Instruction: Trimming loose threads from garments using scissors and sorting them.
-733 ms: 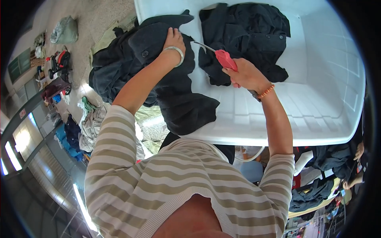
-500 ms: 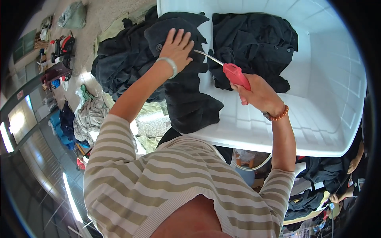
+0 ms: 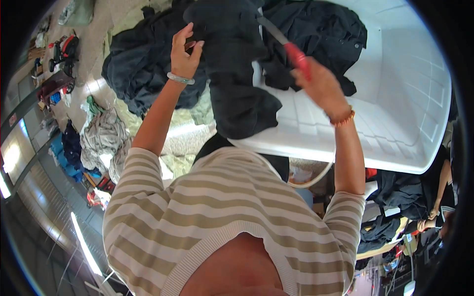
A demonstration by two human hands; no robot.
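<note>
My left hand (image 3: 185,58) is just left of a black garment (image 3: 229,64) draped over the near left rim of a white plastic tub (image 3: 400,93). Its fingers are bent and its thumb stands apart, with no cloth visibly gripped. In my right hand (image 3: 323,89), blurred by motion, is an air blow gun (image 3: 298,58) with a red body and a thin metal nozzle. The nozzle points up and left over the draped garment's right edge. Another black buttoned garment (image 3: 316,37) lies inside the tub, beyond my right hand.
A heap of black clothes (image 3: 143,64) lies left of the tub. Grey cloth (image 3: 103,143) is piled on the floor farther left. A pale hose (image 3: 316,180) loops below the tub's near rim. At the lower right, another person's arm (image 3: 444,185) reaches among dark clothes.
My left hand has lifted off the garment and drawn back left, its spread fingers now bent. The draped cloth has shifted. My right hand has swung the blow gun slightly, and the whole view has shifted.
</note>
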